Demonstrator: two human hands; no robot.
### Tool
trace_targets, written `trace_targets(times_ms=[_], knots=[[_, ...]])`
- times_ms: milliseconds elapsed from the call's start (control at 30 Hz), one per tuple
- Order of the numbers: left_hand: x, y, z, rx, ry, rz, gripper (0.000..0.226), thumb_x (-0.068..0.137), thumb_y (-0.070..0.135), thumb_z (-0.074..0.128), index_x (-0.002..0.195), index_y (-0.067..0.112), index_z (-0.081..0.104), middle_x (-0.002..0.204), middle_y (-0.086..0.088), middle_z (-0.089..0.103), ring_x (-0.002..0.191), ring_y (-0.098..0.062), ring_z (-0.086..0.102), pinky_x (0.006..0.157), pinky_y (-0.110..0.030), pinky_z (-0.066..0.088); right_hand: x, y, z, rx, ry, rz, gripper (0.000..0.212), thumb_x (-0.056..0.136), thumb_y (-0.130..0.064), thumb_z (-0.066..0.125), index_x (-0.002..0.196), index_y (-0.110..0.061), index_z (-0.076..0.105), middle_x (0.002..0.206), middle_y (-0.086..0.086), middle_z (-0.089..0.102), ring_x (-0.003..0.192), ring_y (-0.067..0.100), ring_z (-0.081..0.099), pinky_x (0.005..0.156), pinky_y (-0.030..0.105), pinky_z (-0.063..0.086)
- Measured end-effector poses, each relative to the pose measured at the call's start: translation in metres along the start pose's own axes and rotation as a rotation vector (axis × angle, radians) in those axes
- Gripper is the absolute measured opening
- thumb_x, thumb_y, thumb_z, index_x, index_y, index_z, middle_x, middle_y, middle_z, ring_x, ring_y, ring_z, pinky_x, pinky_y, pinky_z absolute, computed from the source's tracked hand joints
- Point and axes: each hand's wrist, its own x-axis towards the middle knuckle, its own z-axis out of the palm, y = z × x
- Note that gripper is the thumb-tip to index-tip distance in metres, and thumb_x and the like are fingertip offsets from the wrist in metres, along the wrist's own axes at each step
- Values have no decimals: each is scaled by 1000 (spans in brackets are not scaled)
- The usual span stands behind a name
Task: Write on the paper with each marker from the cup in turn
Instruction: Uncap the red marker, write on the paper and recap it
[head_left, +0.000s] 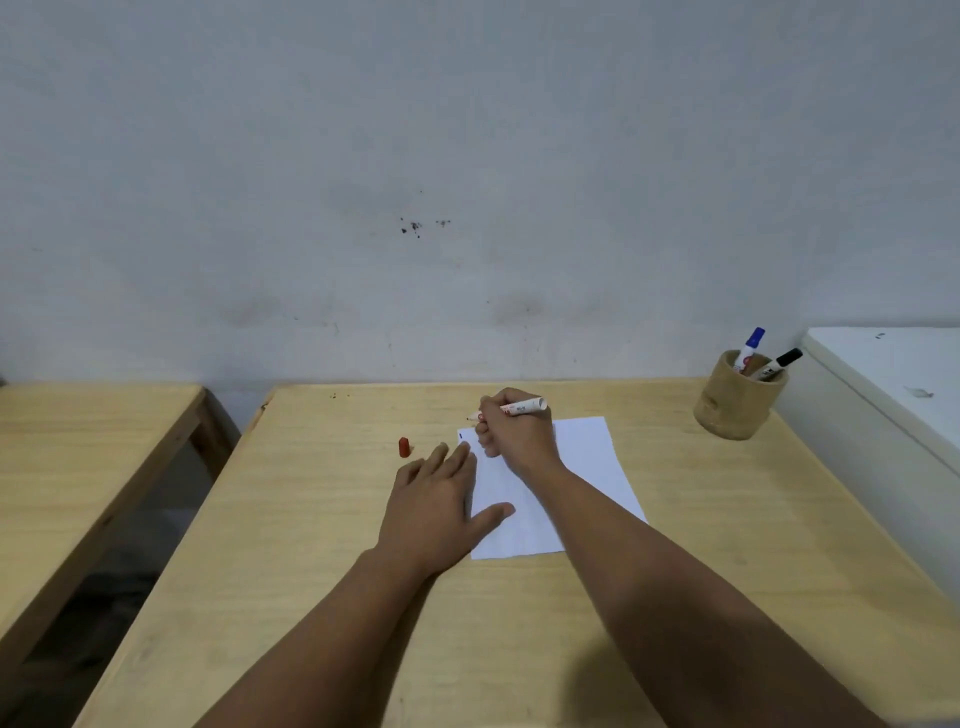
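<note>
The right hand (511, 431) had its fingers closed around an uncapped red marker (519, 407), its tip just past the far left corner of the paper (587, 457). The left hand (436, 499) lay flat, fingers spread, pinning the paper's left edge to the worktop (311, 545). A red cap (404, 447) lay just left of those fingers. Far to the right stood the cup (735, 402), holding a blue marker (750, 347) and a black marker (779, 364).

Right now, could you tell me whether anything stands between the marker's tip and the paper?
Nothing visible does. The right hand holds the uncapped marker over the paper's far left corner; its red cap lies aside on the table.
</note>
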Motion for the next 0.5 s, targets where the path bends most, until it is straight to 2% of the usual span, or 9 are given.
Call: trace_targets(times_ms=[100, 167, 300, 500], knots=[[-3, -7, 4, -17, -10, 6, 95, 89, 82, 26, 160, 19, 30, 169, 1, 24, 158, -15, 14, 127, -41, 15, -4, 7, 0, -85, -2, -28, 26, 98, -15, 62, 87, 8, 68, 81, 21, 79, 50, 13, 64, 46, 22, 48], [-7, -10, 4, -2, -30, 6, 97, 89, 82, 25, 162, 18, 24, 171, 1, 19, 158, -15, 10, 128, -42, 11, -3, 9, 0, -142, -6, -52, 28, 97, -17, 61, 84, 7, 67, 80, 19, 80, 49, 10, 65, 46, 21, 46], [-14, -15, 1, 3, -60, 5, 98, 90, 83, 24, 164, 20, 15, 172, 2, 10, 159, -14, 3, 129, -42, 4, -1, 14, 1, -201, -26, -90, 28, 92, -26, 62, 75, -4, 66, 74, 10, 80, 53, 14, 68, 52, 26, 48], [-18, -18, 2, -23, -39, 5, 100, 89, 85, 25, 164, 20, 18, 172, 3, 10, 159, -13, 1, 129, -41, 2, 0, 17, 1, -221, -39, -116, 28, 90, -32, 63, 73, -9, 67, 72, 6, 80, 55, 15, 70, 56, 29, 50]])
